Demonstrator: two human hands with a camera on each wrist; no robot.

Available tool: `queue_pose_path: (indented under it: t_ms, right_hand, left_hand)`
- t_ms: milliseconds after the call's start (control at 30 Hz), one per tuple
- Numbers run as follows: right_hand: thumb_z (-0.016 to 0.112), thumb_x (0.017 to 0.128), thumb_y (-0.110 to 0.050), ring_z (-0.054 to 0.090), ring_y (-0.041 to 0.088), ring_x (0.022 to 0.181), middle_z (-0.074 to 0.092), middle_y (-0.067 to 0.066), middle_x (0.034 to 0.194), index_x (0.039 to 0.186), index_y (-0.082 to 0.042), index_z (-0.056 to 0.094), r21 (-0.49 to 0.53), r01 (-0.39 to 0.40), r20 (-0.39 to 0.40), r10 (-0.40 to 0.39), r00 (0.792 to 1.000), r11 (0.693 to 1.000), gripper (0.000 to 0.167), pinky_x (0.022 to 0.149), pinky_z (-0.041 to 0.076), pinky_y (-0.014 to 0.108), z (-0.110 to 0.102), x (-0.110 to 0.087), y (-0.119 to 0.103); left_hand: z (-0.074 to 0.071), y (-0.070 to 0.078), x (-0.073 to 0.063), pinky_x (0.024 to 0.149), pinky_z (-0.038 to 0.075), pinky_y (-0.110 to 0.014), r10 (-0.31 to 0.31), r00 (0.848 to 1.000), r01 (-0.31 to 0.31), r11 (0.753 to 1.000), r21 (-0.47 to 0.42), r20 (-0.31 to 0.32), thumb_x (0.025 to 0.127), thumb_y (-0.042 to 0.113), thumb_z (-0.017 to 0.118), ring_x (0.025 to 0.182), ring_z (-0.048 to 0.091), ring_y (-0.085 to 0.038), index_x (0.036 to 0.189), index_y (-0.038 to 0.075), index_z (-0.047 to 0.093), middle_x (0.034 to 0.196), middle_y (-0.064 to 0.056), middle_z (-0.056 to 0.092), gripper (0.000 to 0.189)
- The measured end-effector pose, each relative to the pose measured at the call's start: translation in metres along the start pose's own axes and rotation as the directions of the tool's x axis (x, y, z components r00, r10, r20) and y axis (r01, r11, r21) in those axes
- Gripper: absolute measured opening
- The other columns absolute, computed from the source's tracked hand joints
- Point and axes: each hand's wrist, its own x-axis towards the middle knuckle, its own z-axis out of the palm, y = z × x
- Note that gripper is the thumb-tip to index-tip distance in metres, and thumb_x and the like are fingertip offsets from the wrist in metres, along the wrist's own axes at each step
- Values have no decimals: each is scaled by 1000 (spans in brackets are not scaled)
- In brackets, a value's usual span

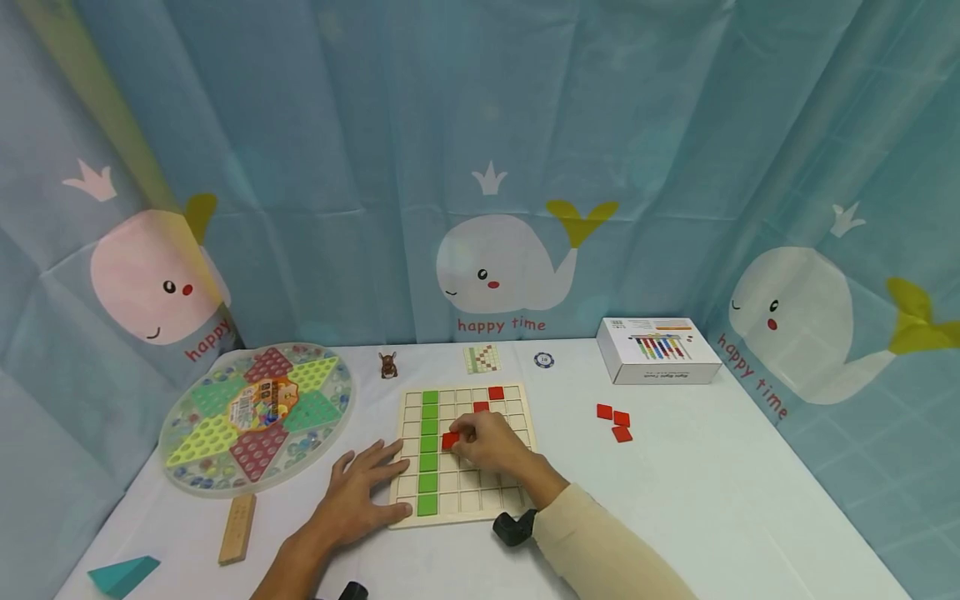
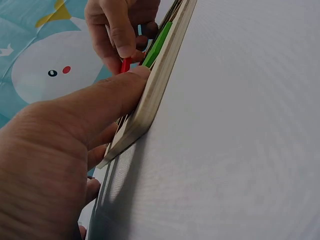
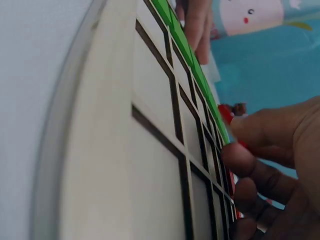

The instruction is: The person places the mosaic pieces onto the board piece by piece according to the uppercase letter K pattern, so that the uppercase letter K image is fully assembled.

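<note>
A wooden grid board [image 1: 471, 502] lies on the white table, with a column of green square tiles [image 1: 428, 462] down its left part. Two red tiles [image 1: 496, 392] sit in cells toward its upper right; the lower one is partly covered by my right hand [image 1: 495, 446]. Between thumb and fingers, that hand pinches another red tile [image 1: 449, 442] just right of the green column. My left hand [image 1: 358, 496] rests with spread fingers at the board's left edge. In the left wrist view its thumb [image 2: 112, 97] touches the wooden rim.
Several loose red tiles [image 1: 621, 419] lie right of the board. Behind it are a small pattern card [image 1: 482, 359], a round chip [image 1: 543, 360] and a brown figurine [image 1: 387, 365]. A white box [image 1: 660, 354], marble game board [image 1: 318, 450], wooden block [image 1: 237, 529] and teal wedge [image 1: 123, 575] surround these.
</note>
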Motion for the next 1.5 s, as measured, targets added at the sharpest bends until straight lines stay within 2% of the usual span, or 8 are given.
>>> queue_pose_path:
  t_ms: [267, 500, 833, 1000, 1167, 1267, 1400, 1500]
  right_hand:
    - [72, 84, -8, 48, 9, 65, 53, -6, 70, 103, -6, 72, -127, -14, 6, 15, 1000, 992, 19, 55, 40, 23, 5, 6, -4]
    - [70, 85, -10, 48, 7, 64, 54, -8, 71, 109, -8, 71, -122, -7, 29, 10, 1000, 992, 24, 55, 41, 22, 4, 7, -4]
    - [68, 89, -12, 46, 11, 62, 58, -10, 78, 119, -8, 67, -43, 124, -69, -127, 990, 991, 30, 54, 40, 25, -48, -16, -21]
    - [71, 87, -12, 51, 18, 76, 59, -10, 84, 119, -9, 67, -69, 207, -151, -216, 965, 976, 32, 63, 44, 29, -74, -37, -32]
    - [73, 85, -12, 51, 14, 80, 62, -7, 89, 119, -11, 67, -105, 268, -201, -284, 937, 958, 35, 65, 46, 31, -97, -57, -34]
    - [75, 83, -11, 51, 12, 82, 62, -6, 90, 118, -12, 68, -135, 308, -248, -333, 910, 942, 35, 66, 47, 31, -110, -66, -29]
    - [77, 81, -9, 53, 13, 85, 61, -7, 90, 117, -11, 68, -179, 362, -326, -403, 855, 915, 37, 69, 46, 33, -127, -75, -17]
    - [78, 80, -9, 53, 13, 87, 61, -9, 92, 118, -11, 68, -203, 350, -368, -402, 838, 915, 39, 71, 46, 34, -138, -81, -4]
  left_hand:
    - [0, 0, 0, 104, 11, -61, 23, 999, -23, 1000, 0, -22, 71, 50, 78, 136, 33, -35, 122, 11, 69, 143, -4, 49, 65]
    - [-1, -2, 0, 105, 9, -60, 13, 1000, -13, 1000, 8, -10, 71, 51, 78, 137, 31, -33, 123, 11, 68, 144, -1, 47, 66]
    - [2, 1, 2, 105, 9, -61, 7, 1000, -7, 1000, 16, -1, 72, 54, 76, 138, 31, -33, 124, 12, 67, 144, -1, 47, 68]
    - [1, 1, 2, 105, 9, -60, 6, 1000, -6, 1000, 18, 2, 72, 54, 76, 138, 31, -32, 125, 12, 67, 144, 0, 47, 68]
    - [1, 0, 2, 106, 9, -60, 4, 1000, -4, 1000, 15, -2, 72, 54, 76, 138, 31, -33, 125, 13, 67, 144, -1, 47, 68]
    - [1, 0, 1, 105, 9, -61, 11, 1000, -11, 1000, 14, -11, 71, 53, 77, 137, 31, -34, 124, 12, 68, 143, -1, 48, 67]
    - [1, -1, 1, 105, 10, -61, 19, 1000, -18, 1000, 21, -17, 71, 54, 76, 137, 32, -33, 123, 12, 68, 143, -1, 49, 67]
    - [2, -1, 1, 105, 11, -61, 20, 1000, -19, 999, 27, -14, 72, 54, 76, 137, 32, -33, 123, 12, 68, 143, -1, 48, 67]
